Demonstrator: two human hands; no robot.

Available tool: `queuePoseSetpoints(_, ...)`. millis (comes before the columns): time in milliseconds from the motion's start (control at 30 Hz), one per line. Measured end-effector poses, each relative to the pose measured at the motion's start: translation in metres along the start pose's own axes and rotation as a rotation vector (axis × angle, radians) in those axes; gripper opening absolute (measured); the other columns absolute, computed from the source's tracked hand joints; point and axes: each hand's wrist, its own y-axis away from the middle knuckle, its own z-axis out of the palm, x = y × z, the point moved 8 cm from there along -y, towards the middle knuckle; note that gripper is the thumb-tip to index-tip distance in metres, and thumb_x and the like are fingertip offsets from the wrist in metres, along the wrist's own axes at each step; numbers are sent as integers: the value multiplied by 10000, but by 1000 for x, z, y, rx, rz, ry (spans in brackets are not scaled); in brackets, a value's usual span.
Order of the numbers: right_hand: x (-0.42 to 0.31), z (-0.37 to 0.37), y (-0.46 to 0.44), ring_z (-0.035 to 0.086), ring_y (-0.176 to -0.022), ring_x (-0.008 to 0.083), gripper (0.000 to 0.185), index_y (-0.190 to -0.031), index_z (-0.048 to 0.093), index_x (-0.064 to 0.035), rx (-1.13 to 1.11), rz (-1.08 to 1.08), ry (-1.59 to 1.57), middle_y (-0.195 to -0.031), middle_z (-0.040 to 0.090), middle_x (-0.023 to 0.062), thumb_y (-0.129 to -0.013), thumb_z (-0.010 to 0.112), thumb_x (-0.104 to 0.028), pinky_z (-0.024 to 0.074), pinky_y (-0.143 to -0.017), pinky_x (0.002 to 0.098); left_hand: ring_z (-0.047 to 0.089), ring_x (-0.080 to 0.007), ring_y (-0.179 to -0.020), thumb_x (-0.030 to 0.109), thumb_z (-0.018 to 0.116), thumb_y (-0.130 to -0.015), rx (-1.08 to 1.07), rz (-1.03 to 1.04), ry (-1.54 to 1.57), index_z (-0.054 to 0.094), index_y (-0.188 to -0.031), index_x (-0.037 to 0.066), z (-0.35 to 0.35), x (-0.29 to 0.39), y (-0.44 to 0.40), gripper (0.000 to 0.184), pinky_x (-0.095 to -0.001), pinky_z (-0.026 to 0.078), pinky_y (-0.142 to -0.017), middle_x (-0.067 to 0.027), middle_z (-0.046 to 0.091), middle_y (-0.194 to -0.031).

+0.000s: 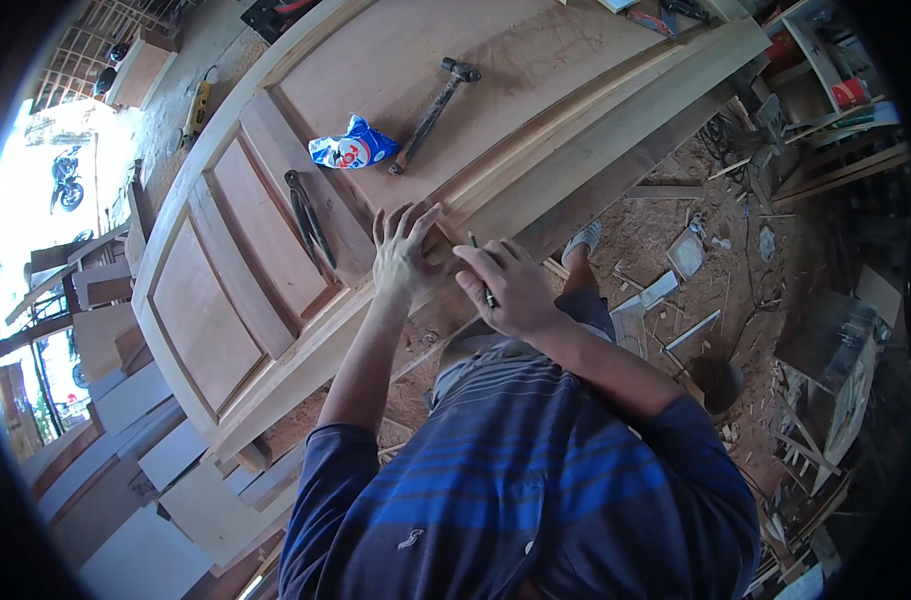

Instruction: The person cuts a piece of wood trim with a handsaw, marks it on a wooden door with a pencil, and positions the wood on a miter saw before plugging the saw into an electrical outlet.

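Panelled woodwork (pixel 203 312) looks assembled but bare beside your spread, seemingly empty left hand (pixel 405 252), your right hand (pixel 515 292) curled round a pen-like tool (pixel 489 298).

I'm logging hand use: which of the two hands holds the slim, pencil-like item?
The right hand, gripping the slim dark item; the left hand has its fingers spread.

Dark navy short-sleeved shirt (pixel 535 480), bright blue stripes, small pale logo (pixel 410 539).

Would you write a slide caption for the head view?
Left hand over a framed wooden panel, right hand gripping a slim rod; hammer and pincers lie nearby.
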Motion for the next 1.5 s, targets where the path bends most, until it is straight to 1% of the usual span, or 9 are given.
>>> queuePoseSetpoints(200, -12, 45, -3, 664, -1069, 381, 329, -1266, 648, -20, -136, -83, 78, -1078, 673, 182, -1036, 702, -249, 556, -959, 505, 473, -336, -1555, 334, 932, -713, -14, 7, -19, 592, -1580, 248, 1, -4, 1, 935, -625, 200, -1377, -55, 594, -1620)
queuePoseSetpoints(267, -17, 47, -5, 658, -1112, 399, 361, -1303, 663, 5, -186, -57, 84, -1123, 665, 210, -1048, 681, -251, 547, -992, 512, 472, -332, -1558, 341, 912, -723, -22, 3, -22, 590, -1584, 259, 5, -10, 2, 923, -622, 182, -1383, -55, 585, -1632)
queuePoseSetpoints(467, -13, 57, -17, 630, -1109, 388, 329, -1194, 660, 6, -138, -56, 163, -1119, 632, 217, -1044, 653, -286, 542, -984, 521, 464, -325, -1565, 309, 850, -791, -36, 6, -17, 585, -1592, 251, 6, -11, 4, 846, -618, 164, -1387, -55, 581, -1635)
queuePoseSetpoints(733, -10, 66, -26, 631, -1086, 393, 325, -1229, 668, 8, -169, -36, 227, -1128, 615, 211, -1046, 659, -260, 525, -1003, 520, 446, -322, -1580, 273, 805, -831, -46, -8, -17, 578, -1606, 243, 5, -9, 3, 808, -616, 155, -1390, -55, 567, -1651)
queuePoseSetpoints(833, -13, 65, -24, 631, -1084, 391, 288, -1198, 661, -2, -192, -21, 243, -1122, 618, 209, -1046, 653, -247, 524, -995, 520, 463, -347, -1570, 300, 752, -905, -42, -3, -11, 614, -1570, 206, -2, -2, 2, 686, -621, 205, -1356, -74, 593, -1634)
queuePoseSetpoints(967, -14, 65, -24, 635, -1101, 369, 261, -1103, 679, -14, -204, -9, 272, -1136, 651, 213, -1032, 640, -263, 523, -981, 506, 461, -351, -1571, 308, 753, -898, -36, -5, -9, 614, -1571, 200, 1, -5, 2, 696, -622, 202, -1357, -77, 591, -1637)
queuePoseSetpoints(1267, -13, 62, -23, 652, -1069, 368, 270, -1091, 724, -5, -202, 6, 264, -1079, 669, 198, -1028, 649, -257, 522, -979, 513, 464, -334, -1570, 330, 811, -843, -37, -14, -5, 594, -1594, 218, 0, -4, 2, 790, -625, 188, -1374, -70, 584, -1641)
queuePoseSetpoints(1433, -7, 21, -28, 705, -1087, 372, 278, -1211, 774, 3, -41, 33, -62, -1111, 733, 199, -1017, 666, -165, 550, -1009, 511, 451, -327, -1578, 491, 920, -765, -73, -23, -25, 555, -1643, 261, 3, -8, 3, 979, -633, 172, -1387, -62, 567, -1651)
queuePoseSetpoints(1500, 17, 8, -30, 729, -1092, 374, 299, -1262, 782, -8, 0, 144, -217, -1144, 764, 205, -1027, 670, -153, 572, -1005, 496, 466, -326, -1573, 477, 928, -753, -72, -38, -26, 579, -1615, 212, -4, -2, 1, 966, -635, 192, -1377, -67, 585, -1638)
